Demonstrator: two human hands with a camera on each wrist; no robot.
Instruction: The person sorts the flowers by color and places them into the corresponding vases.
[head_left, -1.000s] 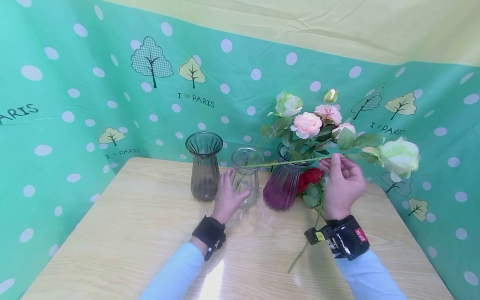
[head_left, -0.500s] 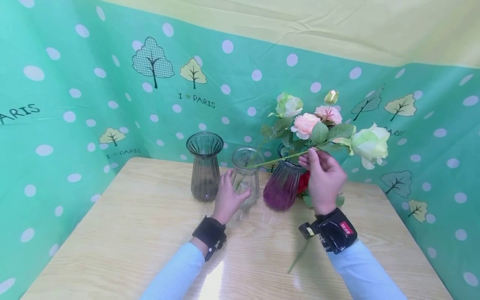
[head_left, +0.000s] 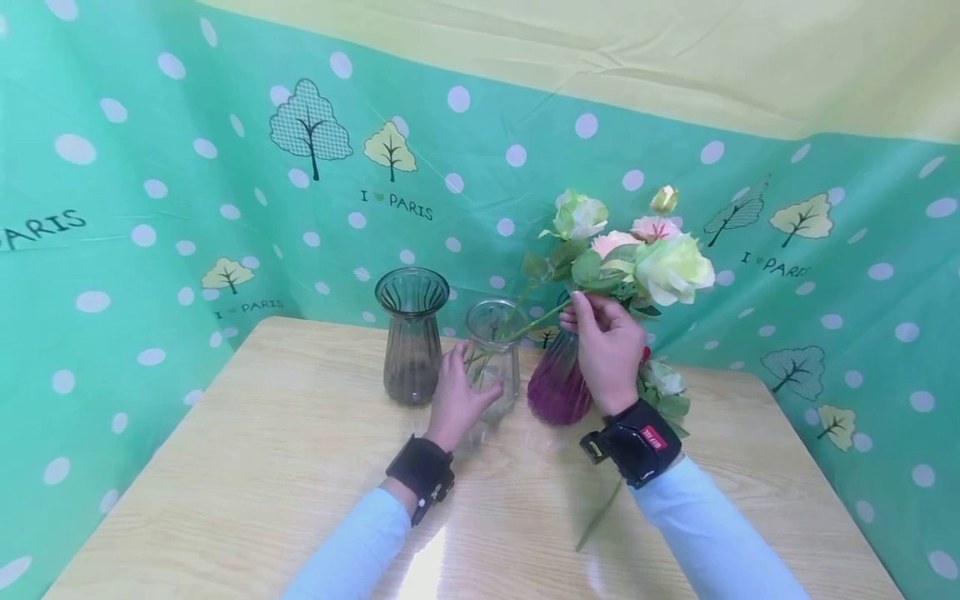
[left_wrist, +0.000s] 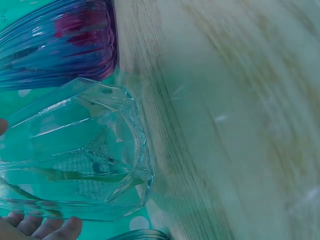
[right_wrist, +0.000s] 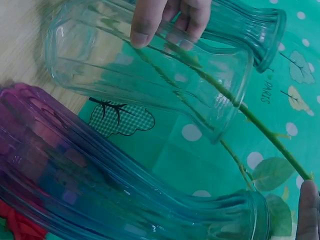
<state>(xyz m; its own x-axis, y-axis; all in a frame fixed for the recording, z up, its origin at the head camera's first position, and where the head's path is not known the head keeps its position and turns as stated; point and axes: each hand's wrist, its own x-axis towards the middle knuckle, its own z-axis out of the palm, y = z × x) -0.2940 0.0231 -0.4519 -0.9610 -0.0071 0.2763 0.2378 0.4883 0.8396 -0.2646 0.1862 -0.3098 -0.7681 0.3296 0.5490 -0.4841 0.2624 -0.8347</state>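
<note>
My left hand (head_left: pixel 459 398) grips the clear glass vase (head_left: pixel 506 375) low on its body, fingers on one side and thumb in front. With thumb and fingertips, my right hand (head_left: pixel 613 350) pinches the green stem of a pale green-white rose (head_left: pixel 673 271). That stem (right_wrist: pixel 270 137) slants through the mouth of the clear vase, its lower end inside. A second stem (right_wrist: pixel 230 152) stands in the same vase and bears another green-white rose (head_left: pixel 580 214). The held bloom overlaps pink flowers (head_left: pixel 611 242) behind it in the head view.
A smoky grey vase (head_left: pixel 412 350) stands left of the clear one. To the right is a purple-blue vase (head_left: pixel 555 387), partly behind my right hand. Another green-white rose (head_left: pixel 663 377) lies on the wooden table (head_left: pixel 247 467), beside a red flower (right_wrist: pixel 22 222). A polka-dot cloth hangs behind.
My right hand has moved left with the rose, bringing the bloom in front of the pink flowers and its stem deeper into the clear vase. My left hand has stayed on the vase.
</note>
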